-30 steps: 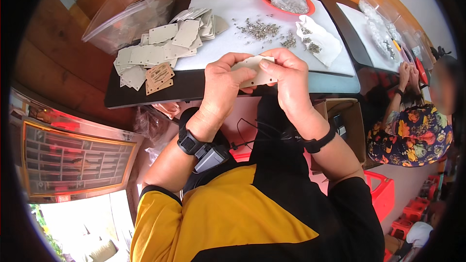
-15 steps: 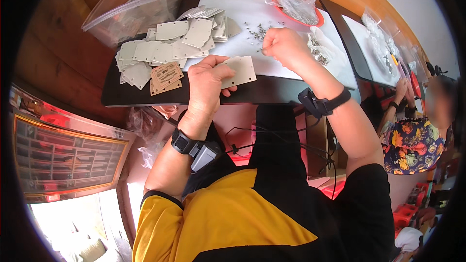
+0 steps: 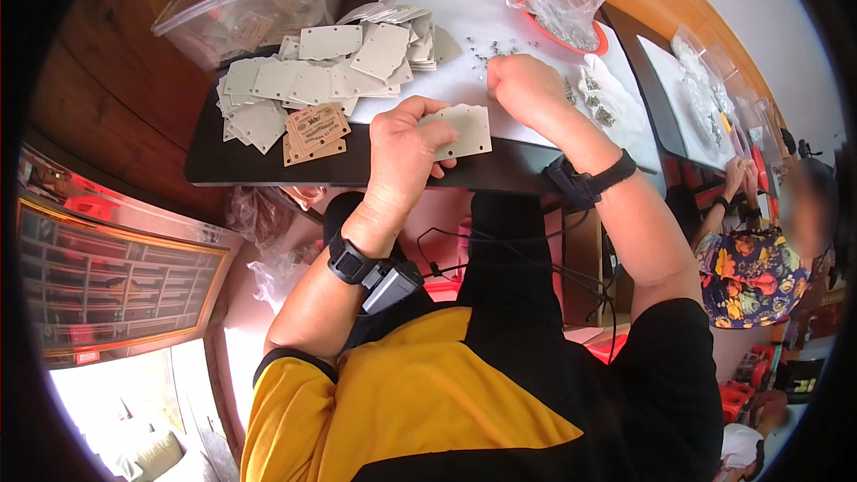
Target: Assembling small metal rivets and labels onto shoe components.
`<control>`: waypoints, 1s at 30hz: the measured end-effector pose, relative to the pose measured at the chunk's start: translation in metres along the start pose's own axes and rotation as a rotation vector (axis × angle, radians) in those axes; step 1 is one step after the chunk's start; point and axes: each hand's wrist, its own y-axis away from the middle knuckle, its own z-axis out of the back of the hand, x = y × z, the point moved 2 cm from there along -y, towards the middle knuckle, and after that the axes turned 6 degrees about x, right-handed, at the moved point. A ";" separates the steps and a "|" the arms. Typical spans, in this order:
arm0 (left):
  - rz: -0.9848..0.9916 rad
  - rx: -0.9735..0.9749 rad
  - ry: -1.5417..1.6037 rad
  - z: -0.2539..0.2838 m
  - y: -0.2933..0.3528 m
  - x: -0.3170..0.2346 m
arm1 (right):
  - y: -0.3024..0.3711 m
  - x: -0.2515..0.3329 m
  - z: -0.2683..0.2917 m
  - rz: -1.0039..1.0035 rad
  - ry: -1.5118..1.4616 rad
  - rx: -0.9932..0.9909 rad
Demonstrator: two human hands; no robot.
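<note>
One card [image 3: 471, 130] in left hand [image 3: 402, 145]; one red bowl [image 3: 602, 40].

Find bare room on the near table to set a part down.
Best: white sheet, far side, between piled cards, metal bits and red bowl. Smaller: black table edge, between the card in the left hand and the right wrist strap. Crowded: left end, with piled cards, brown cards and clear bin.

A: What's around the card pile [image 3: 311, 82]?
B: Bin [image 3: 192, 22] behind-left. Overlapping card pair [image 3: 317, 128] in front. Small parts [image 3: 489, 55] right, on mat [image 3: 451, 4]. Basin [image 3: 603, 39] farther right.
A: Held card [image 3: 470, 130]?
B: Right, front side.
</note>
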 end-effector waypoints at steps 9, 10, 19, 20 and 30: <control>0.000 -0.009 -0.062 0.001 -0.003 0.001 | 0.038 0.006 0.010 0.236 -0.702 -0.083; 0.004 -0.011 -0.065 0.000 -0.002 0.001 | 0.043 0.010 0.006 0.310 -0.729 -0.087; -0.032 -0.008 -0.044 -0.002 -0.003 0.003 | 0.049 0.015 -0.025 0.331 -0.838 -0.214; -0.035 -0.007 -0.044 -0.001 -0.004 0.004 | 0.051 0.017 -0.026 0.329 -0.852 -0.260; -0.011 -0.006 -0.035 -0.001 -0.001 0.002 | 0.058 0.022 -0.033 0.271 -1.028 -0.338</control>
